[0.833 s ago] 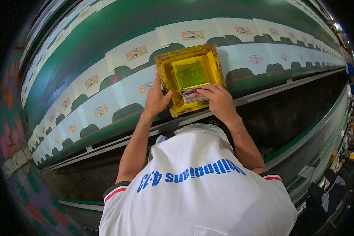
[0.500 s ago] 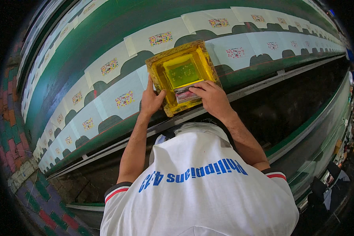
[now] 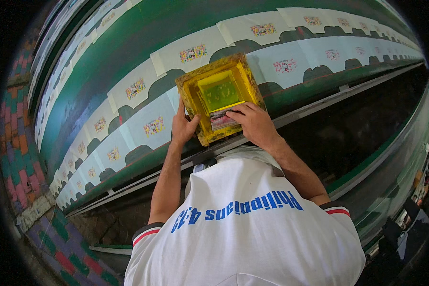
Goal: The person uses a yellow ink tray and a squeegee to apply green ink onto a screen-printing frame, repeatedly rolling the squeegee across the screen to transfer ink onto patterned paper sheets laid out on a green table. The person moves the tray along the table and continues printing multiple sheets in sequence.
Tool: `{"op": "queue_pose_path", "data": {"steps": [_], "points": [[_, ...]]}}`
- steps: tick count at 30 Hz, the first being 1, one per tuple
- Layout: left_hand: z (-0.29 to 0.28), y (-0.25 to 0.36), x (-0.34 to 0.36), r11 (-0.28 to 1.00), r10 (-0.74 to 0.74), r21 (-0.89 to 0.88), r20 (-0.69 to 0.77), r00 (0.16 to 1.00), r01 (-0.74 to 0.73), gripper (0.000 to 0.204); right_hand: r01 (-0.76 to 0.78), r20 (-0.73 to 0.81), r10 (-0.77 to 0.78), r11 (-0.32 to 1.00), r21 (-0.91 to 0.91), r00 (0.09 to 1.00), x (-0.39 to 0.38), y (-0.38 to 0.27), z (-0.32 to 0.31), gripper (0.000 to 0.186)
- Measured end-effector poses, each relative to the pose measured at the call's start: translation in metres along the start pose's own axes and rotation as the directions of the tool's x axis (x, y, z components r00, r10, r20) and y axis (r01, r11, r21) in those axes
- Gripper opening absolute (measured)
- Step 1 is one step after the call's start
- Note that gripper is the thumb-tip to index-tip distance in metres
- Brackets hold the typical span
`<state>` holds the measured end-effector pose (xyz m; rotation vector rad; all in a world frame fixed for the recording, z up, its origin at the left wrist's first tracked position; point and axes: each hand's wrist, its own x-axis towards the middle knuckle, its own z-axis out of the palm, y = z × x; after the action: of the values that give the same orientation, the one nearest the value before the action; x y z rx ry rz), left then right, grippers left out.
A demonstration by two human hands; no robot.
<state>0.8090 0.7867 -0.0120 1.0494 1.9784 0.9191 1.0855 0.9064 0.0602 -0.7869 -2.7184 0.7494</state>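
A square yellow ink-covered frame [image 3: 191, 87] with a translucent greenish screen in its middle [image 3: 220, 91] lies tilted over the printed pale sheets. My left hand [image 3: 183, 126] is closed on its left edge, thumb against the side. My right hand [image 3: 256, 125] grips a flat, worn squeegee [image 3: 220, 121] inside the frame, along the near side of the screen, fingers laid over its top. Small multicoloured prints [image 3: 153, 126] show on the sheets either side of the frame.
Long green tables [image 3: 100, 59] carry rows of white sheets [image 3: 233, 33]. A metal rail [image 3: 319, 100] runs along the near edge over a dark gap. Coloured brick paving [image 3: 21, 157] lies at the left, dark clutter [image 3: 405, 224] at the right. My white-shirted torso fills the lower middle.
The frame, held by both my hands, has shifted leftward in the picture from 0.8 seconds ago. The squeegee remains at the near side of the screen in my right hand.
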Motion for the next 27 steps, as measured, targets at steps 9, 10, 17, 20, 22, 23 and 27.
{"op": "queue_pose_path", "data": {"steps": [9, 10, 17, 20, 22, 23, 27], "points": [[0.0, 0.002, 0.0, 0.991, -0.057, 0.12, 0.038, 0.998, 0.052, 0.107, -0.026, 0.003, 0.026, 0.999, 0.042, 1.0, 0.006, -0.003, -0.008, 0.041], [-0.002, 0.007, 0.0, 0.984, -0.092, 0.159, 0.049, 0.995, 0.083, 0.108, -0.029, 0.015, 0.029, 0.998, 0.054, 0.999, 0.008, -0.003, -0.01, 0.041], [-0.003, 0.005, -0.004, 0.993, -0.015, 0.12, 0.045, 0.999, 0.01, 0.11, -0.048, 0.052, 0.045, 0.997, 0.057, 0.998, 0.013, -0.017, -0.021, 0.046], [-0.003, 0.008, -0.003, 0.993, -0.02, 0.12, 0.055, 0.998, 0.013, 0.111, -0.031, 0.009, 0.031, 0.999, 0.014, 0.999, 0.014, -0.012, -0.007, 0.046], [-0.005, 0.012, -0.003, 0.99, -0.03, 0.137, 0.072, 0.997, 0.02, 0.112, -0.04, -0.018, 0.04, 0.999, 0.005, 0.999, 0.024, -0.011, -0.004, 0.047], [-0.005, 0.008, -0.004, 0.991, -0.023, 0.137, 0.062, 0.998, 0.015, 0.112, -0.039, -0.021, 0.039, 0.999, 0.0, 0.999, 0.033, -0.009, -0.002, 0.047], [-0.002, 0.0, -0.001, 0.994, 0.006, 0.106, 0.064, 0.998, -0.013, 0.114, -0.015, -0.045, 0.015, 1.0, 0.0, 0.999, 0.081, 0.003, -0.004, 0.048]]}}
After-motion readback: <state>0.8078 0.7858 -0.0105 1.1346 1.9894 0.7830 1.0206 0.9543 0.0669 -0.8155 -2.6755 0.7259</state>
